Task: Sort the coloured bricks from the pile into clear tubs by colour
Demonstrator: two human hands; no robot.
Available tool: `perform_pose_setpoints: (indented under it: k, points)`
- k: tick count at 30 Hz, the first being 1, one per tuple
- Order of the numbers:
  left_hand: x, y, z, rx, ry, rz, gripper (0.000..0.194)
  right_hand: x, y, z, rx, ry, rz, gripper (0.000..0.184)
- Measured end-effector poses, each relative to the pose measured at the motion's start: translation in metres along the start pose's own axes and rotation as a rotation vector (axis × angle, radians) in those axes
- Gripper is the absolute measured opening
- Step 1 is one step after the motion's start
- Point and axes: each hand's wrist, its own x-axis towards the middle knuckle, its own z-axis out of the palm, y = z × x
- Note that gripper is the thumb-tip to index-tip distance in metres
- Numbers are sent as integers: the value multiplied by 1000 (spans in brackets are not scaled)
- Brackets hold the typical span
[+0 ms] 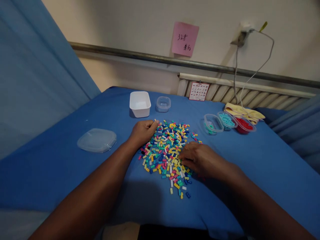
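Note:
A spread pile of small toy building bricks [166, 143] lies on the blue cloth, in yellow, white, pink, teal, green and dark blue. My left hand [143, 133] rests at the pile's upper left edge, its fingers curled and the thumb pressed against them; whatever is inside is hidden. On the pile's right side my right hand [197, 157] reaches down among the bricks with thumb and fingers drawn together. Its fingertips touch the pile, and I cannot make out a brick between them.
Behind the pile stand a white tub [140, 111] and a small clear container [163, 106]. At right are clear containers with a few green bricks [210, 129], light blue bricks [226, 120] and red bricks [243, 124], near a yellow cloth [246, 113]. Stacked clear lids [97, 140] lie left.

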Motion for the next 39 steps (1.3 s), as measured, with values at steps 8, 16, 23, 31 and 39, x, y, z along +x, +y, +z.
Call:
perform_pose_setpoints:
  k: [8, 16, 23, 31, 39]
  points:
    - [1, 4, 0, 25, -15, -3, 58, 8, -11, -2, -54, -33, 85, 23]
    - [0, 2, 0, 17, -18, 2, 57, -12, 2, -17, 250, 73, 48, 18]
    - [-1, 4, 0, 9, -17, -2, 58, -28, -12, -27, 278, -179, -33, 28]
    - [0, 2, 1, 14, -25, 4, 58, -27, -22, -22, 46, -205, 39, 16]
    - [0, 2, 0, 26, -22, -4, 58, -23, -20, -25, 99, -190, -20, 12]
